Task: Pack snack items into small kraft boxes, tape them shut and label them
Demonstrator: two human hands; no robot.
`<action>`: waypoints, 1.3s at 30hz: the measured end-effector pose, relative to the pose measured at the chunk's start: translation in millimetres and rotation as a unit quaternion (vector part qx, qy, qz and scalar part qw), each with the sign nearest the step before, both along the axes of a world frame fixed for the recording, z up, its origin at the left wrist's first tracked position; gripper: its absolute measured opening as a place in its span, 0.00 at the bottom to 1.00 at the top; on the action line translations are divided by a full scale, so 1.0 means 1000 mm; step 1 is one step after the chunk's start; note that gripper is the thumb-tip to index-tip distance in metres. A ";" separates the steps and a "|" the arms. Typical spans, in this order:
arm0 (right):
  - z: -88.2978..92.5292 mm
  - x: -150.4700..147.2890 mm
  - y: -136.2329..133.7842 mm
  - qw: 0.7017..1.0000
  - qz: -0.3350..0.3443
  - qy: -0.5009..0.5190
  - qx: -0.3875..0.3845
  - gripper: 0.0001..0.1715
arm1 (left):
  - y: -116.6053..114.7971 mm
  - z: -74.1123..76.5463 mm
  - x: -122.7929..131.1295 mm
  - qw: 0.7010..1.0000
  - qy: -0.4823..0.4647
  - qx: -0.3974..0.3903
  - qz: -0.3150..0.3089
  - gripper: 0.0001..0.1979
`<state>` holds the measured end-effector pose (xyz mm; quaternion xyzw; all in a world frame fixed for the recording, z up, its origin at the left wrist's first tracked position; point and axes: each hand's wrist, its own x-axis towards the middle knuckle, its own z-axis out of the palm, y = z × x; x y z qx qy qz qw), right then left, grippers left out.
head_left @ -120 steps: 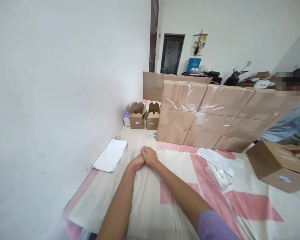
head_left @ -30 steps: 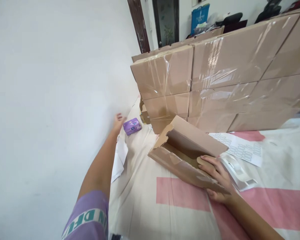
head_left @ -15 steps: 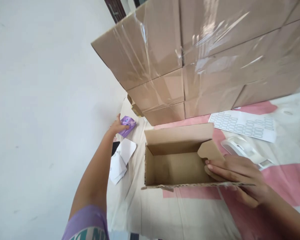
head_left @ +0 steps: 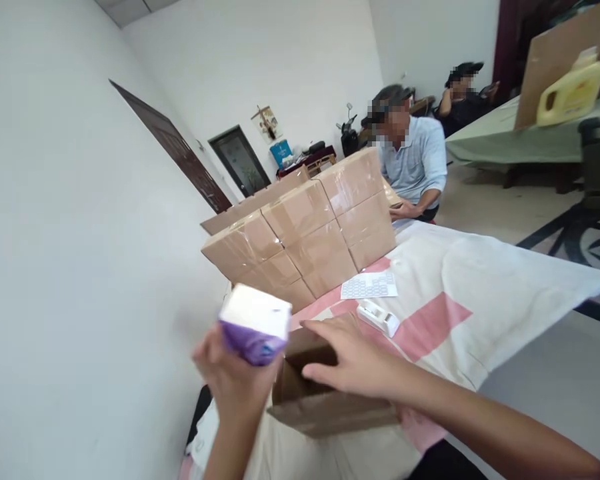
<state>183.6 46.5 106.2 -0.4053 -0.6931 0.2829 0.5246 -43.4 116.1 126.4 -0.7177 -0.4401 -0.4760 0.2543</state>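
Observation:
My left hand (head_left: 233, 373) is raised and wrapped round a purple and white pack of tissues (head_left: 255, 333), its white side facing up. The pack is held just left of an open cardboard box (head_left: 340, 413) on the table. Over that box is my right hand (head_left: 350, 353), thumb and fingers apart, with nothing between them. Parts of the box's rim and inside are hidden behind this hand. A white tape dispenser (head_left: 379, 318) lies past my right hand, and a sheet of labels (head_left: 369, 285) is beyond it.
Taped cardboard boxes (head_left: 313, 250) are stacked along the far side of the cloth-covered table (head_left: 480, 293). A person (head_left: 414, 157) sits behind them; another person (head_left: 463, 110) is farther back. On the left is a white wall (head_left: 80, 267). A yellow jug (head_left: 573, 90) stands on another table.
My left hand has picked up the purple pack and lifted it beside the box. My right hand has released the box's flap and opened. The view has tilted up, showing the room.

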 end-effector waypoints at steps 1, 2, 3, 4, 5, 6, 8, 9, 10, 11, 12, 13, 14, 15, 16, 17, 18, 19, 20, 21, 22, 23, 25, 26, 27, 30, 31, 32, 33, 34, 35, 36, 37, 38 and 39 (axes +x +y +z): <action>0.007 -0.012 0.000 0.997 0.051 0.050 -0.034 0.32 | -0.014 -0.005 0.020 0.998 0.045 0.044 -0.011 0.52; 0.012 -0.021 0.001 0.988 0.095 0.112 -0.054 0.36 | -0.025 -0.009 0.038 0.996 0.049 0.078 -0.008 0.48; 0.014 -0.029 0.004 0.974 0.135 0.173 -0.062 0.38 | -0.035 -0.014 0.052 0.997 0.025 0.066 -0.001 0.46; 0.015 -0.033 0.007 0.958 0.162 0.228 -0.065 0.39 | -0.042 -0.017 0.063 0.999 -0.014 0.028 -0.013 0.47; 0.014 -0.036 0.011 0.944 0.172 0.273 -0.066 0.39 | -0.049 -0.021 0.071 0.997 -0.061 -0.026 -0.030 0.48; 0.012 -0.035 0.015 0.934 0.173 0.305 -0.070 0.40 | -0.055 -0.024 0.074 0.989 -0.104 -0.087 -0.055 0.49; 0.006 -0.030 0.024 0.926 0.151 0.333 -0.093 0.40 | -0.063 -0.032 0.074 0.968 -0.158 -0.163 -0.108 0.51; 0.002 -0.026 0.028 0.926 0.130 0.339 -0.106 0.41 | -0.067 -0.037 0.072 0.962 -0.169 -0.168 -0.130 0.52; -0.001 -0.022 0.032 0.926 0.105 0.346 -0.112 0.42 | -0.070 -0.042 0.068 0.960 -0.174 -0.157 -0.151 0.52; -0.004 -0.019 0.036 0.925 0.085 0.352 -0.112 0.44 | -0.072 -0.046 0.065 0.959 -0.174 -0.146 -0.171 0.51; -0.007 -0.016 0.039 0.923 0.069 0.363 -0.108 0.46 | -0.074 -0.050 0.062 0.955 -0.177 -0.146 -0.188 0.48; -0.010 -0.015 0.042 0.921 0.058 0.372 -0.102 0.49 | -0.075 -0.054 0.059 0.949 -0.185 -0.160 -0.199 0.45; -0.013 -0.015 0.043 0.919 0.056 0.378 -0.096 0.52 | -0.077 -0.056 0.057 0.941 -0.197 -0.185 -0.204 0.42; -0.016 -0.016 0.045 0.920 0.065 0.375 -0.092 0.56 | -0.077 -0.058 0.056 0.932 -0.211 -0.215 -0.202 0.38; -0.018 -0.017 0.045 0.923 0.086 0.363 -0.091 0.60 | -0.078 -0.059 0.055 0.923 -0.225 -0.242 -0.197 0.36; -0.020 -0.020 0.045 0.928 0.114 0.342 -0.092 0.65 | -0.078 -0.060 0.054 0.916 -0.235 -0.261 -0.192 0.35; -0.021 -0.022 0.044 0.934 0.142 0.314 -0.094 0.68 | -0.078 -0.060 0.053 0.911 -0.244 -0.272 -0.192 0.35; -0.022 -0.023 0.042 0.941 0.159 0.283 -0.097 0.71 | -0.077 -0.061 0.052 0.906 -0.251 -0.280 -0.197 0.36; -0.022 -0.024 0.041 0.949 0.157 0.254 -0.101 0.72 | -0.076 -0.062 0.050 0.897 -0.258 -0.290 -0.209 0.37; -0.022 -0.024 0.039 0.959 0.132 0.227 -0.105 0.73 | -0.075 -0.064 0.046 0.887 -0.265 -0.303 -0.227 0.36; -0.021 -0.022 0.038 0.970 0.089 0.202 -0.106 0.73 | -0.073 -0.067 0.042 0.878 -0.265 -0.312 -0.246 0.32; -0.020 -0.020 0.038 0.977 0.041 0.181 -0.103 0.72 | -0.071 -0.070 0.037 0.876 -0.257 -0.313 -0.261 0.28; -0.018 -0.014 0.039 0.985 -0.013 0.150 -0.088 0.71 | -0.069 -0.078 0.027 0.901 -0.217 -0.279 -0.250 0.22; -0.019 -0.011 0.040 0.988 -0.014 0.134 -0.076 0.71 | -0.069 -0.083 0.022 0.924 -0.186 -0.246 -0.226 0.19; -0.019 -0.008 0.041 0.992 -0.007 0.111 -0.062 0.70 | -0.070 -0.088 0.018 0.944 -0.151 -0.212 -0.201 0.18; -0.024 0.000 0.047 1.000 0.018 -0.017 -0.017 0.71 | -0.075 -0.100 0.011 0.968 -0.024 -0.166 -0.188 0.13; -0.026 0.001 0.049 0.998 0.017 -0.068 -0.003 0.71 | -0.077 -0.103 0.008 0.966 0.011 -0.163 -0.200 0.13; -0.028 0.003 0.051 0.994 0.014 -0.109 0.009 0.71 | -0.080 -0.105 0.006 0.964 0.037 -0.160 -0.211 0.14; -0.029 0.004 0.052 0.990 0.007 -0.137 0.018 0.70 | -0.082 -0.106 0.002 0.962 0.055 -0.154 -0.217 0.16; -0.030 0.005 0.053 0.988 0.000 -0.151 0.022 0.69 | -0.084 -0.106 -0.001 0.962 0.065 -0.147 -0.221 0.18; -0.030 0.006 0.054 0.987 -0.002 -0.158 0.021 0.69 | -0.086 -0.106 -0.004 0.961 0.069 -0.143 -0.225 0.19; -0.029 0.007 0.055 0.987 0.006 -0.163 0.015 0.68 | -0.089 -0.105 -0.006 0.960 0.073 -0.142 -0.229 0.19; -0.027 0.008 0.054 0.985 0.028 -0.171 0.008 0.67 | -0.090 -0.104 -0.008 0.959 0.075 -0.143 -0.233 0.19; -0.024 0.009 0.054 0.981 0.058 -0.184 0.000 0.66 | -0.092 -0.103 -0.008 0.958 0.076 -0.145 -0.236 0.20; -0.021 0.009 0.052 0.975 0.090 -0.203 -0.007 0.64 | -0.094 -0.102 -0.007 0.957 0.076 -0.146 -0.237 0.20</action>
